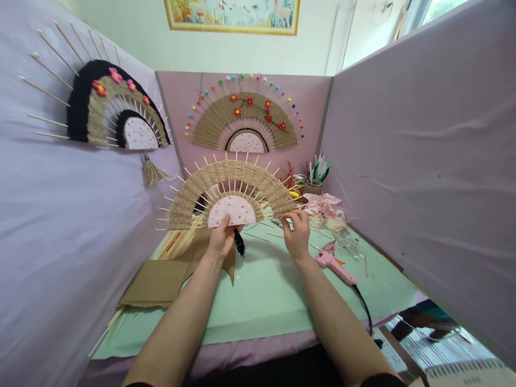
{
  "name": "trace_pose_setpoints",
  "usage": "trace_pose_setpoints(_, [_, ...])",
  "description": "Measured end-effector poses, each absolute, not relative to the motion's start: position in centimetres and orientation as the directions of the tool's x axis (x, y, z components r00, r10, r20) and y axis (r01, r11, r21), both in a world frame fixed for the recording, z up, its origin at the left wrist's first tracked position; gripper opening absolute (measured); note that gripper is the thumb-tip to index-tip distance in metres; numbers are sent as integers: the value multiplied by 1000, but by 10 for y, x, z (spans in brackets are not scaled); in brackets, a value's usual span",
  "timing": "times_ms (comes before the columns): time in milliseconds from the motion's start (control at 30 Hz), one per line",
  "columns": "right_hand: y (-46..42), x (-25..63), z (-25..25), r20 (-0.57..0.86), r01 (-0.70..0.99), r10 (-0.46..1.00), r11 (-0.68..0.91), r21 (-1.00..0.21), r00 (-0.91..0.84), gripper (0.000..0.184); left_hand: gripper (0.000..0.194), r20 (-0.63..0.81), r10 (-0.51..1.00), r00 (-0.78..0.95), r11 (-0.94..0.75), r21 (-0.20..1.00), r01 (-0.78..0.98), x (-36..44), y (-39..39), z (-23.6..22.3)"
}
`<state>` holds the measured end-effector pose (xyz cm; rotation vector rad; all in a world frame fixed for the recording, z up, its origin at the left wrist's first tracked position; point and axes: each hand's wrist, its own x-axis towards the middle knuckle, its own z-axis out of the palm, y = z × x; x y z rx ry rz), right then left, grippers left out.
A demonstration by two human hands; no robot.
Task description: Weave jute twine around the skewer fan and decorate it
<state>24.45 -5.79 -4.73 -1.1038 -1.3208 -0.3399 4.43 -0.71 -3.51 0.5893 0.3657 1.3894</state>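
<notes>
A woven fan (229,174) of tan cord and thin sticks is held up over the table, its arched side upward. My left hand (222,236) grips it at the lower middle, thumb on the white half-round piece (233,209) with pink spots. From beneath that spot hangs a black tassel (239,243). My right hand (296,230) pinches the fan's lower right corner between thumb and fingers. Short stick ends stand out around the outer edge of the weave.
Finished fans hang on the left panel (97,102) and back panel (245,115). Brown cardboard (153,282) and thin sticks (177,242) lie left. A pink glue gun (336,266) with a black cord lies right. Behind it are spotted cloth (322,207) and a tool pot (313,187).
</notes>
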Motion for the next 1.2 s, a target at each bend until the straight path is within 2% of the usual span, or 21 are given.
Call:
trace_pose_setpoints(500, [-63,239,-48,907,727,310,547,-416,286,10,26,95,982,163,88,537,-839,47,-12,-34])
trace_pose_setpoints(633, [-66,236,-47,880,681,333,559,-473,338,9,25,89,984,156,85,539,-838,47,-14,-32])
trace_pose_setpoints(700, [-68,233,-46,852,630,354,573,-523,386,14,25,95,984,149,73,548,-833,47,-15,-30])
trace_pose_setpoints(800, [-68,228,-46,748,455,478,597,-661,460,21,24,116,986,120,33,568,-822,46,-17,-26])
trace_pose_setpoints(933, [-60,228,-45,440,-42,772,514,-857,459,22,22,159,980,121,12,557,-831,45,-18,-25])
trace_pose_setpoints(1000, [-56,230,-44,278,-304,855,432,-849,438,24,21,179,974,137,16,552,-834,45,-19,-26])
trace_pose_setpoints(1067, [-54,233,-42,161,-476,900,359,-803,406,25,21,189,970,152,20,561,-827,46,-20,-27])
trace_pose_setpoints(1200, [-54,237,-40,89,-589,939,279,-758,331,20,21,192,969,157,18,577,-816,46,-20,-28])
